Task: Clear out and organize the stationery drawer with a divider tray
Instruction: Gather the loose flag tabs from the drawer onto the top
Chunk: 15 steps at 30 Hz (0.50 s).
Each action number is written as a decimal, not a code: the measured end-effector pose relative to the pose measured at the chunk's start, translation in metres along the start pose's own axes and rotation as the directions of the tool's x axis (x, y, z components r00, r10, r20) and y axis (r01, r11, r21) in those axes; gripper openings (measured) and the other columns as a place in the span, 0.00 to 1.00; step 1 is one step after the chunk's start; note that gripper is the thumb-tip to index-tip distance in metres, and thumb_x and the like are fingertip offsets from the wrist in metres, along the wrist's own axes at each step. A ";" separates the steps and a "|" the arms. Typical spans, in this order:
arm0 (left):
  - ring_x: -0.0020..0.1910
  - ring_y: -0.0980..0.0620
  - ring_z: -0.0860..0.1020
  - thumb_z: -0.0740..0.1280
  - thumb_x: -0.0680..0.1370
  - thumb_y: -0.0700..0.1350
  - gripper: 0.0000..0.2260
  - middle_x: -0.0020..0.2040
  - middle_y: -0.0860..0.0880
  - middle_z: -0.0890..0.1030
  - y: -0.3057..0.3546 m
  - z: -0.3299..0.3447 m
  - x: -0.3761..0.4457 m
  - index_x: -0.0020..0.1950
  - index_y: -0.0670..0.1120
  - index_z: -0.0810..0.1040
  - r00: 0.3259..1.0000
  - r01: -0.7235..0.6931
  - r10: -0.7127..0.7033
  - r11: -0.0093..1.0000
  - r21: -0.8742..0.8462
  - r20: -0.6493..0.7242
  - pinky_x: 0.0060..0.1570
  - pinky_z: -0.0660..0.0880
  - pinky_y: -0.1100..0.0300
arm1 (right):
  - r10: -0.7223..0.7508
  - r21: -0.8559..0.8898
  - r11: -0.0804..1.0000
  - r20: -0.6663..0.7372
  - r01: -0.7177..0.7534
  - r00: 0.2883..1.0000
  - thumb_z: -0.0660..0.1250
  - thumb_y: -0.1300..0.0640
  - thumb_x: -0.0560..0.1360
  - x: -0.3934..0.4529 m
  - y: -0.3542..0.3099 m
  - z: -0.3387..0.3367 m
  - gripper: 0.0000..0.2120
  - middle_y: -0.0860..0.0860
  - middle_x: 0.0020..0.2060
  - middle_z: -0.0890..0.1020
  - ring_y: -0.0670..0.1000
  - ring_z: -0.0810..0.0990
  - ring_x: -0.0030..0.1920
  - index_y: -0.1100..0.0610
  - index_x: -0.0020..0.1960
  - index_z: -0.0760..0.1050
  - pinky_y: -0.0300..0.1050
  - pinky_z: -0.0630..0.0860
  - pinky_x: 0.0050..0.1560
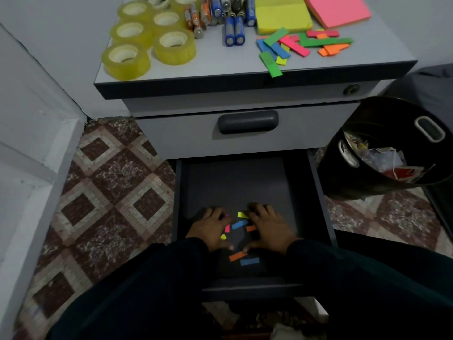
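Note:
The lower drawer [232,177] of a grey cabinet stands pulled out, its dark floor mostly bare. Several small coloured sticky flags [239,224] lie scattered near its front. My left hand [212,229] and my right hand [268,228] lie palm down on the drawer floor, either side of the flags, fingers spread and touching some of them. An orange flag [238,255] and a blue flag [249,261] lie nearer the drawer's front. No divider tray is in view.
On the cabinet top [220,67] sit several yellow tape rolls [126,60], batteries [234,33], a yellow note pad [282,14], a pink note pad [339,9] and loose flags [294,46]. A black bin [382,153] with rubbish stands to the right. The upper drawer [247,122] is closed.

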<state>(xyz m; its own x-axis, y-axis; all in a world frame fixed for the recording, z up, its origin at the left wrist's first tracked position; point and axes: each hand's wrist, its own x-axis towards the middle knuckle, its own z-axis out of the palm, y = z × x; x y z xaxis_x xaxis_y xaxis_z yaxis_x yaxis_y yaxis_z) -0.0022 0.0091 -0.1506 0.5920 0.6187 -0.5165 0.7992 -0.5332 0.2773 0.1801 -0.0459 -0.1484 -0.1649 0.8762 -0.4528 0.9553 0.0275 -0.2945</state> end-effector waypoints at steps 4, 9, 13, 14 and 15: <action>0.71 0.46 0.57 0.72 0.70 0.53 0.36 0.72 0.49 0.58 0.001 0.004 -0.002 0.74 0.54 0.59 0.999 -0.017 0.011 0.991 0.135 0.044 0.67 0.64 0.53 | -0.053 -0.124 0.991 -0.006 0.052 0.999 0.71 0.41 0.67 -0.009 -0.005 0.014 0.43 0.53 0.74 0.55 0.56 0.57 0.71 0.52 0.75 0.56 0.52 0.59 0.70; 0.68 0.45 0.64 0.66 0.76 0.45 0.22 0.68 0.45 0.65 0.006 -0.001 -0.004 0.69 0.48 0.67 0.997 0.050 -0.051 0.999 0.006 0.066 0.65 0.65 0.55 | -0.108 -0.071 0.991 0.014 0.109 0.994 0.67 0.50 0.74 -0.011 -0.010 0.017 0.34 0.52 0.74 0.57 0.55 0.58 0.71 0.51 0.76 0.57 0.48 0.59 0.71; 0.62 0.45 0.71 0.63 0.77 0.42 0.15 0.64 0.44 0.72 0.011 -0.001 -0.002 0.63 0.45 0.72 0.994 0.095 -0.091 0.993 -0.072 0.052 0.61 0.68 0.56 | -0.121 -0.023 0.992 -0.006 0.121 0.993 0.63 0.57 0.77 -0.011 -0.016 0.019 0.26 0.54 0.70 0.64 0.55 0.63 0.68 0.55 0.73 0.62 0.45 0.60 0.69; 0.62 0.45 0.72 0.63 0.77 0.41 0.14 0.64 0.44 0.73 0.010 0.000 -0.002 0.63 0.45 0.72 0.994 0.097 -0.094 0.993 -0.068 0.046 0.60 0.68 0.57 | -0.126 -0.017 0.992 0.001 0.126 0.992 0.62 0.58 0.77 -0.011 -0.018 0.020 0.24 0.55 0.69 0.65 0.56 0.64 0.67 0.56 0.72 0.64 0.45 0.60 0.68; 0.62 0.45 0.72 0.62 0.77 0.40 0.14 0.63 0.44 0.73 0.010 0.000 -0.002 0.63 0.44 0.72 0.994 0.101 -0.099 0.993 -0.061 0.042 0.60 0.68 0.57 | -0.130 -0.007 0.991 -0.008 0.130 0.991 0.61 0.59 0.77 -0.011 -0.018 0.022 0.22 0.56 0.69 0.67 0.57 0.66 0.67 0.58 0.71 0.66 0.43 0.61 0.68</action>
<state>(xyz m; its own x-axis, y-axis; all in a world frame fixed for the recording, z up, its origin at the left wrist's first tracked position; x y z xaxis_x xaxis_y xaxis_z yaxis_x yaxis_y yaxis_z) 0.0048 0.0021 -0.1470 0.5052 0.6435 -0.5750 0.8599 -0.4318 0.2723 0.1591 -0.0668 -0.1561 -0.2861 0.8690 -0.4038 0.9272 0.1447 -0.3455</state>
